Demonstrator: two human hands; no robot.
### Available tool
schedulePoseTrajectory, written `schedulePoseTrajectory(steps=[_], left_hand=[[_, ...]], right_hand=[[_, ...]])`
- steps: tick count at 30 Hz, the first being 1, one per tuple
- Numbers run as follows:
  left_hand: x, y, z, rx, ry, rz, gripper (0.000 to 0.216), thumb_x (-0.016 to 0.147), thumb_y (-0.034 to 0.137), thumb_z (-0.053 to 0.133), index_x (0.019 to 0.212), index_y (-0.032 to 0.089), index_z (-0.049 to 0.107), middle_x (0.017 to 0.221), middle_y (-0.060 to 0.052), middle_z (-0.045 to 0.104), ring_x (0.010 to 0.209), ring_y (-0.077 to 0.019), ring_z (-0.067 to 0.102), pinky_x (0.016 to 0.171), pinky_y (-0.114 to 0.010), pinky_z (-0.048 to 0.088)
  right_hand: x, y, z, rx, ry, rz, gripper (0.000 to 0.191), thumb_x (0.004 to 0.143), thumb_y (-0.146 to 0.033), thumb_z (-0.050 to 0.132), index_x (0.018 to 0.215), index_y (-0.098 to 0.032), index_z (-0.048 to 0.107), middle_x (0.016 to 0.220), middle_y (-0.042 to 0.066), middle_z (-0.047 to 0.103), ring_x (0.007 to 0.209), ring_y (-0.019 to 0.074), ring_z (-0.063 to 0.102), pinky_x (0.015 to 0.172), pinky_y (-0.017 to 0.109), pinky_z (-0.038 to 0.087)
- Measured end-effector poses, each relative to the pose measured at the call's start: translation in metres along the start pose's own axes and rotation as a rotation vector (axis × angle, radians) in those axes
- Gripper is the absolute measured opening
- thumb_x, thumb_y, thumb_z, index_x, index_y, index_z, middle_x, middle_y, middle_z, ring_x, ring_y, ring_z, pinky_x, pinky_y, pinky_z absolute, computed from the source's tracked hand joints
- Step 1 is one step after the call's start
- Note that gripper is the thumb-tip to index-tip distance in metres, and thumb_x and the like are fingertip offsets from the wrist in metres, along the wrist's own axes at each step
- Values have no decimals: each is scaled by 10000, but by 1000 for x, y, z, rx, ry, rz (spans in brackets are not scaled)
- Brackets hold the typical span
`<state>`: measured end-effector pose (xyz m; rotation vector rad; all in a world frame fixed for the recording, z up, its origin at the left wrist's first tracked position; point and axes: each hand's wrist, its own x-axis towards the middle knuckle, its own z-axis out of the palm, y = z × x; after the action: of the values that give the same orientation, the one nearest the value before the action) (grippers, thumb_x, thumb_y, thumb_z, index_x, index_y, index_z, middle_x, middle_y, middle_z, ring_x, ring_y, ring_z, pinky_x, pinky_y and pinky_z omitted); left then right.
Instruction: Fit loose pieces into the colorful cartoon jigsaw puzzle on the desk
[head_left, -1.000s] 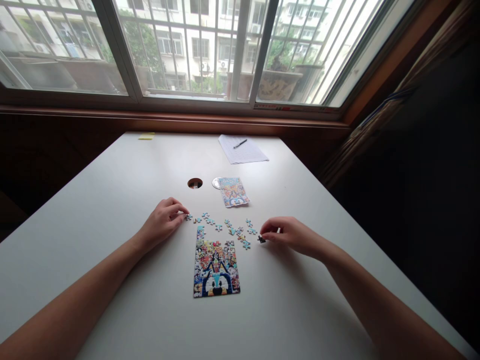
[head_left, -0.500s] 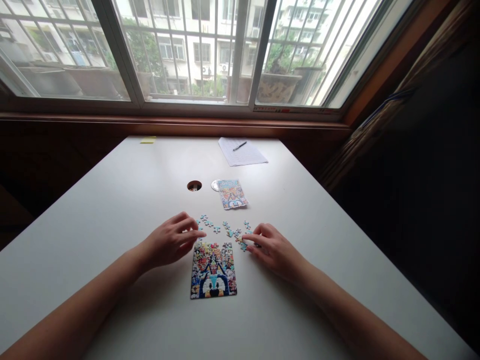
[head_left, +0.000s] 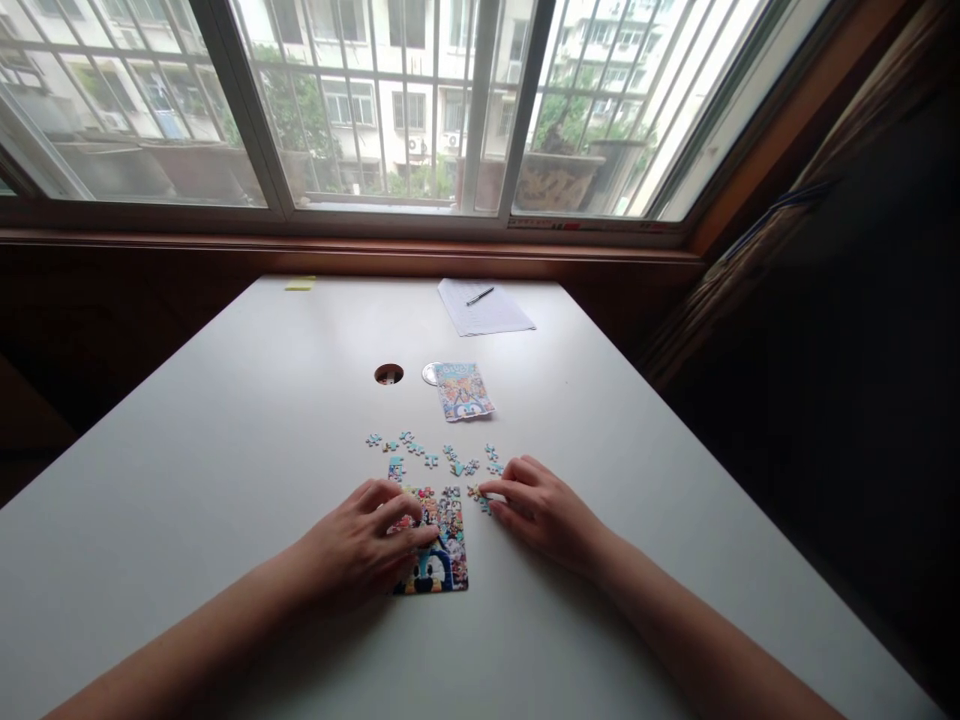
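Observation:
A partly assembled jigsaw puzzle (head_left: 455,550) lies flat on the white table, showing a blue dog's face at its near end. My left hand (head_left: 367,535) rests over the puzzle's left side with its fingers stretched out, covering part of the picture. Beyond the puzzle are several loose puzzle pieces (head_left: 431,461), and a small piece cluster (head_left: 396,468) sits just off its top left edge. To the right, my right hand (head_left: 536,503) has its index finger and thumb apart at a few loose pieces (head_left: 475,492), with the fingertips touching or very near them.
Farther back lies a small picture card (head_left: 465,390) partly over a round silvery disc (head_left: 430,374). Left of it is a round hole (head_left: 388,374) in the table (head_left: 187,430). Paper sheets (head_left: 487,312) with a pen (head_left: 480,296) and yellow notes (head_left: 300,284) lie toward the window.
My left hand has moved right and nearer, from the puzzle's top left corner onto the puzzle, uncovering loose pieces behind it. My right hand has shifted slightly nearer, still by the pieces.

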<state>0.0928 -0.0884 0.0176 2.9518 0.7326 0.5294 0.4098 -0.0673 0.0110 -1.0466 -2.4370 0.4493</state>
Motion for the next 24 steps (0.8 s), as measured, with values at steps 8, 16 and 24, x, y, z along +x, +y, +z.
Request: schedulePoseTrajectory(steps=[8, 16, 24], left_hand=[[-3, -5, 2, -86, -5, 4, 381, 922, 199, 614, 1295, 277, 601, 1181, -59, 659, 1105, -253, 514, 1012, -409, 480], [-1, -18, -2, -134, 29, 15, 376, 932, 146, 590, 1283, 278, 608, 1238, -41, 668, 1191, -229, 528, 1052, -384, 490], [0, -22, 7, -170, 50, 73, 400, 939, 115, 557, 1315, 247, 584, 1285, -48, 669, 1265, -226, 524, 1061, -383, 511]], right_hand=[[4, 4, 0, -22, -12, -53, 264, 979, -258, 535, 1163, -257, 725, 888, 83, 609, 835, 220, 537, 775, 369, 494], [6, 12, 2, 0, 45, -92, 245, 983, -219, 539, 1153, -228, 716, 863, 75, 600, 808, 207, 517, 743, 351, 481], [8, 14, 3, -124, 70, 20, 340, 986, -226, 544, 1313, -250, 632, 1017, 97, 613, 925, 241, 507, 846, 412, 485]])
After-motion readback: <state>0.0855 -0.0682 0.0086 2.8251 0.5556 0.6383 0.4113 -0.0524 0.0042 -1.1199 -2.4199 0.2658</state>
